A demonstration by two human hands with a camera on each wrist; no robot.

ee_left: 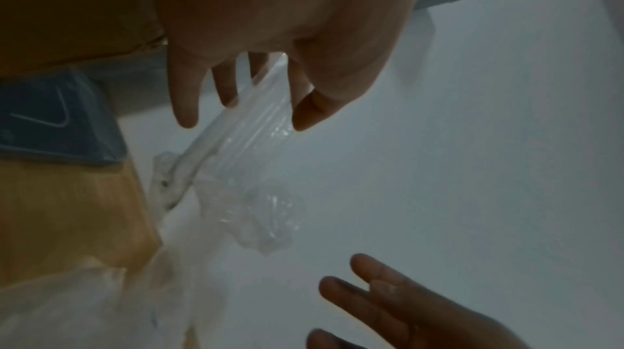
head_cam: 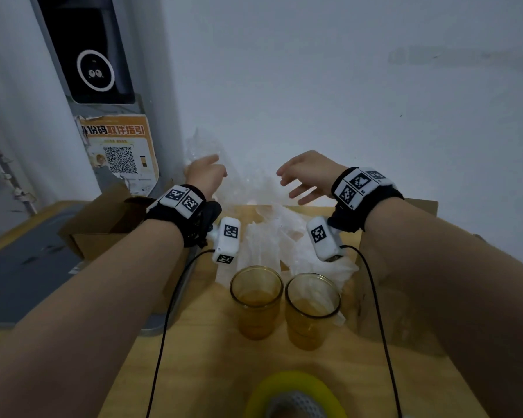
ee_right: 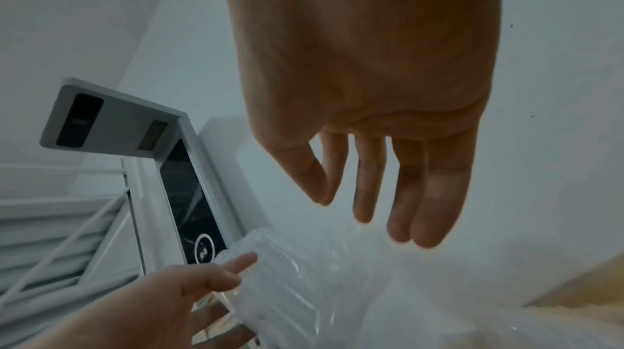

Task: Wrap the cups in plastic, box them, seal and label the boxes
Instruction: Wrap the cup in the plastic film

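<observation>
Two amber glass cups stand side by side, unwrapped, on the wooden table. Behind them lies a crumpled heap of clear plastic wrap. My left hand is raised near the wall and pinches a strip of that plastic wrap between thumb and fingers. My right hand hovers to its right with straight, spread fingers and holds nothing. In the right wrist view the right hand hangs just above the plastic wrap that the left hand lifts.
An open cardboard box sits at the table's left, another box at the right behind my right arm. A yellow tape roll lies at the near edge. A grey kiosk with a QR poster and a white wall stand behind.
</observation>
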